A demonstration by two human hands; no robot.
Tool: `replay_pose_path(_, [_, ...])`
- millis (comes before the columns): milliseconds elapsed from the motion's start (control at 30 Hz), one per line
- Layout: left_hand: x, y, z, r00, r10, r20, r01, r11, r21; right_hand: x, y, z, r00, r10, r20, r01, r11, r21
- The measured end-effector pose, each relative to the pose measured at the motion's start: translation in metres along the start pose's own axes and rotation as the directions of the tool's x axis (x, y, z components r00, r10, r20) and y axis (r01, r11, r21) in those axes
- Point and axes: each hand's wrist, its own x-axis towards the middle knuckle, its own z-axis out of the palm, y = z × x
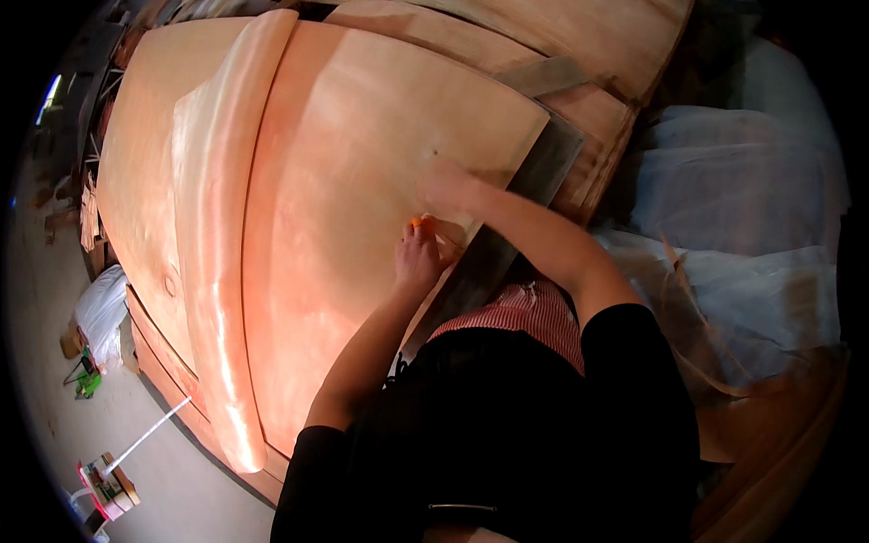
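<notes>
My left hand (419, 256) rests low over a wide sheet of pale wood veneer (362, 136), close to its near right edge. Its fingers are curled about a small orange object (417, 223), whose kind I cannot make out. Just beyond it, my right hand (448, 188) is over the same sheet, smeared by motion. Whether that hand holds anything is not visible. Left of both hands, a long veneer sheet lies rolled or folded over into a rounded ridge (222, 226) across the stack.
A dark board (554, 161) runs along the sheet's right edge. More wood sheets (615, 36) lie at the far side. Translucent plastic sheeting (733, 181) covers something at right. On the floor at left are a white bag (101, 312), a green object (88, 385) and a white pole (149, 433).
</notes>
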Motion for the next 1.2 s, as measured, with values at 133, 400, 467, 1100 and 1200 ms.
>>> replay_pose_path(133, [-0.004,0.008,-0.009,0.999,-0.014,0.052,0.012,0.999,0.034,-0.015,0.054,-0.050,0.899,0.346,-0.270,-0.268,0.920,0.285])
replay_pose_path(400, [-0.018,0.010,0.005,0.991,-0.044,-0.129,0.053,0.996,0.068,-0.096,0.050,0.018,0.945,0.300,0.135,-0.109,-0.102,0.989])
replay_pose_path(467, [-0.023,0.003,0.006,0.982,-0.009,-0.189,0.012,1.000,0.015,-0.111,0.035,0.035,0.944,0.296,0.145,-0.109,-0.135,0.985])
replay_pose_path(1100, [-0.030,-0.049,-0.016,0.839,-0.544,-0.017,0.127,0.225,-0.966,-0.121,-0.016,0.046,0.986,0.131,0.102,-0.069,-0.235,0.969])
replay_pose_path(1200, [-0.030,-0.053,-0.017,0.841,-0.536,-0.070,0.081,0.252,-0.964,-0.118,-0.022,0.047,0.985,0.137,0.106,-0.069,-0.250,0.966])
